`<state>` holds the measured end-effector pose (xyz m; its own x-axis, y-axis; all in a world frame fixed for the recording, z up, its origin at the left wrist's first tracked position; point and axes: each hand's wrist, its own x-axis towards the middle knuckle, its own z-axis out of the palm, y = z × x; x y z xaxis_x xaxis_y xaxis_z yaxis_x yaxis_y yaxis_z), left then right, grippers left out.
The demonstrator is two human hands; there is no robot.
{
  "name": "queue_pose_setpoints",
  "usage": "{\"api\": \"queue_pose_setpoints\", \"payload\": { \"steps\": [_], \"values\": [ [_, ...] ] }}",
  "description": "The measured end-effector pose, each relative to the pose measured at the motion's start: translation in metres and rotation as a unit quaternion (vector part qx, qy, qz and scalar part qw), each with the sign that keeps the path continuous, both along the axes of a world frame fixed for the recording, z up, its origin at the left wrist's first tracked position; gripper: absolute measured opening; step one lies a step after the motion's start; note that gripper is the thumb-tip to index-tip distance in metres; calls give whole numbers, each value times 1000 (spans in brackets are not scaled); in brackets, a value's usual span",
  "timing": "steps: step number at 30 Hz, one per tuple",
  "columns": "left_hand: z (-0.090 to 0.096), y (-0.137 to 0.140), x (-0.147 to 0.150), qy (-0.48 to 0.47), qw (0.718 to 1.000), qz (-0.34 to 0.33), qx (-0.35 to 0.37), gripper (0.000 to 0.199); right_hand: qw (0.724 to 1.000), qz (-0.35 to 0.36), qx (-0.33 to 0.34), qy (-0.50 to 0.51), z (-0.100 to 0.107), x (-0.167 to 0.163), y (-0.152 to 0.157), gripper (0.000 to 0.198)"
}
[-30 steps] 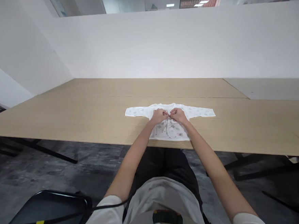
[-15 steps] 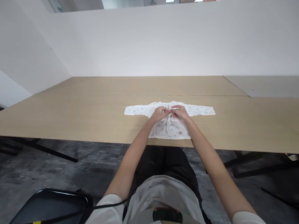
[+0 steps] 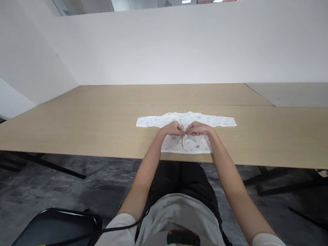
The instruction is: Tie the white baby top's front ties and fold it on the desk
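A small white baby shirt (image 3: 193,146) with a printed pattern lies flat at the table's front edge, its long sleeves spread out to both sides. My left hand (image 3: 174,128) is closed on the shirt's front, pinching the cloth at the middle opening. Just to its right, my right hand (image 3: 196,128) pinches the same front seam, and the fingertips of both hands nearly meet. Whatever small fastener may lie between the fingertips is hidden. Below the hands the front panels and bottom hem show.
The wooden table (image 3: 96,120) stretches wide to both sides. Behind it stands a white partition (image 3: 175,47). A black chair (image 3: 53,228) is at the lower left, with a black cable (image 3: 76,239) carrying yellow tape running across it.
Both hands have moved down the shirt's front, closer to the hem, and their fingers are more tightly curled. The shirt stays in nearly the same place.
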<state>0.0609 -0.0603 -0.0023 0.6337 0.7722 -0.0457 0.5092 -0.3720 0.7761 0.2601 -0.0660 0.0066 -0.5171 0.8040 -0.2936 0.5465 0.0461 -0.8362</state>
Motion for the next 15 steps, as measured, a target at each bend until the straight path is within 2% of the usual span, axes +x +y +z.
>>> {"api": "queue_pose_setpoints", "payload": {
  "steps": [4,9,15],
  "values": [
    [3,-2,1,1,1000,4,2,17,999,27,7,-36,1,1,-1,17],
    [3,-1,1,5,1000,0,-5,17,999,46,3,-18,-3,-2,1,19],
    [-3,6,0,-1,1000,-11,-9,21,999,35,-20,-19,-5,-6,1,24]
  ]
}}
